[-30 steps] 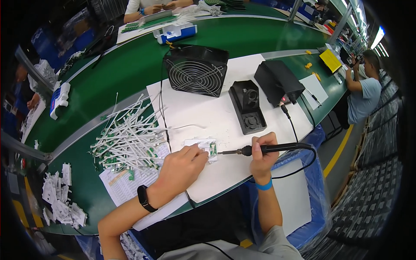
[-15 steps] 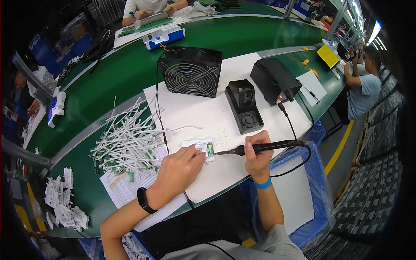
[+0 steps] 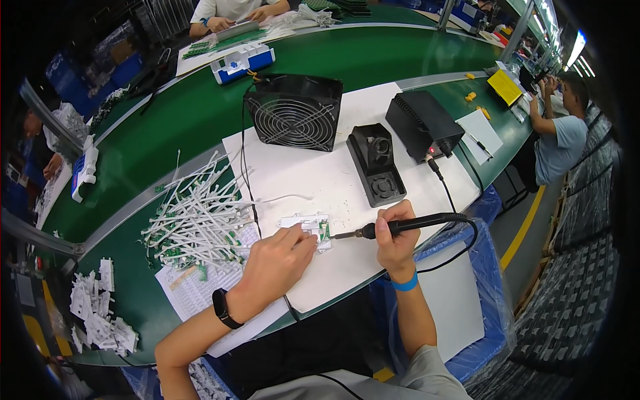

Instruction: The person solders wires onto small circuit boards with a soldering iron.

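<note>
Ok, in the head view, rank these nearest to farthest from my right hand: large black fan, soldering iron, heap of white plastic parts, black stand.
From your right hand:
1. Soldering iron: held in it.
2. Black stand: just beyond, slightly left.
3. Large black fan: farther back, to the left.
4. Heap of white plastic parts: far left.

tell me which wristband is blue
The blue wristband by the right hand, which holds the soldering iron; the black band sits by the left hand.
</note>
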{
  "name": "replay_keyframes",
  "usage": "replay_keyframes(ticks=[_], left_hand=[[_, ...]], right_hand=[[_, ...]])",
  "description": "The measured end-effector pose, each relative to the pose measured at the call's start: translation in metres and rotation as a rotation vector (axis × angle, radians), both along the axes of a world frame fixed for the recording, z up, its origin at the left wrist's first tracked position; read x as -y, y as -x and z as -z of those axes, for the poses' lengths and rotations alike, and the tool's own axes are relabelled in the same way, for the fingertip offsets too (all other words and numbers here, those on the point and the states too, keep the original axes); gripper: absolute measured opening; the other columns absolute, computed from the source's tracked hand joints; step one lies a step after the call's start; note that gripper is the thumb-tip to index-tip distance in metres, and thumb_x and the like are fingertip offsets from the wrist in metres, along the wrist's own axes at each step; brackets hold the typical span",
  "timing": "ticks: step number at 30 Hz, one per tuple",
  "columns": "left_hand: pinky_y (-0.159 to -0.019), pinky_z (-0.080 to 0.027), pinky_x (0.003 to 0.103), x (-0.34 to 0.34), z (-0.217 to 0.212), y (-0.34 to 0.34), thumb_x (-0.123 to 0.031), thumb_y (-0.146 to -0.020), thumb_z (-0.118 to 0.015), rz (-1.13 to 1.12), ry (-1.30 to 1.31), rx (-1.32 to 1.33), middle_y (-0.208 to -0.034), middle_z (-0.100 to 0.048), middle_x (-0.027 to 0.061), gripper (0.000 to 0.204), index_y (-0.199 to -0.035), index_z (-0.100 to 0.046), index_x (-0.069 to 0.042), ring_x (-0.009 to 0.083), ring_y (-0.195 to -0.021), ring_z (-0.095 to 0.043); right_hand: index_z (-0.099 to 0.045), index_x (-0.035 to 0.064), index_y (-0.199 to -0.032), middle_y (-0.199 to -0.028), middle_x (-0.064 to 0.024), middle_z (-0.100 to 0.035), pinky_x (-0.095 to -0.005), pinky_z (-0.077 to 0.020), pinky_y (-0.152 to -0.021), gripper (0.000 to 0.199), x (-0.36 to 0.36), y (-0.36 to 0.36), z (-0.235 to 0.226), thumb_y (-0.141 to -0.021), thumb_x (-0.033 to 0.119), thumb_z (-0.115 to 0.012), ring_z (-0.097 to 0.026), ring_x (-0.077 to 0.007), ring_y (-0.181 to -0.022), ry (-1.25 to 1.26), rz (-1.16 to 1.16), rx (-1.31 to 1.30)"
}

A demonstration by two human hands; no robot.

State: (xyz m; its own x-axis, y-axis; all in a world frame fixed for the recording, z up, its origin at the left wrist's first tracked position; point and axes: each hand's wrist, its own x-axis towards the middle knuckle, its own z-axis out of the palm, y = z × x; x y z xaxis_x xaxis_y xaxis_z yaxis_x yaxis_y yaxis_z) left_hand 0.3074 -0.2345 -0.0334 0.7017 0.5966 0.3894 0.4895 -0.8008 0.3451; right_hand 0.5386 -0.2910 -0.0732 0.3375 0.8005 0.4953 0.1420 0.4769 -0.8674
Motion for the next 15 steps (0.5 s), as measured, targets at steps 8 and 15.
replay_keyframes(ticks=[8, 15], left_hand=[[-0.062, -0.057, 0.033, 0.000, 0.003, 0.004, -0.005, -0.082, -0.068, 0.082, -0.151, -0.119, -0.093, -0.067, 0.0129, 0.025, -0.106, -0.065, -0.003, 0.0248, -0.079, -0.071], [-0.059, -0.054, 0.040, -0.010, -0.017, 0.001, -0.010, -0.087, -0.067, 0.110, -0.027, -0.231, -0.076, -0.066, 0.0104, 0.014, -0.101, -0.069, -0.010, 0.0280, -0.069, -0.068]], right_hand=[[-0.046, 0.0054, -0.091, -0.076, -0.0009, -0.048, -0.0226, -0.0363, -0.066, 0.011, -0.002, 0.006, -0.012, -0.094, 0.007, -0.057, -0.040, -0.0079, -0.070, -0.105, 0.406, -0.060], [-0.046, 0.0043, -0.090, -0.081, -0.0032, -0.050, -0.0233, -0.0379, -0.068, 0.012, 0.001, 0.005, -0.012, -0.095, 0.007, -0.057, -0.042, -0.0085, -0.072, -0.081, 0.379, -0.061]])
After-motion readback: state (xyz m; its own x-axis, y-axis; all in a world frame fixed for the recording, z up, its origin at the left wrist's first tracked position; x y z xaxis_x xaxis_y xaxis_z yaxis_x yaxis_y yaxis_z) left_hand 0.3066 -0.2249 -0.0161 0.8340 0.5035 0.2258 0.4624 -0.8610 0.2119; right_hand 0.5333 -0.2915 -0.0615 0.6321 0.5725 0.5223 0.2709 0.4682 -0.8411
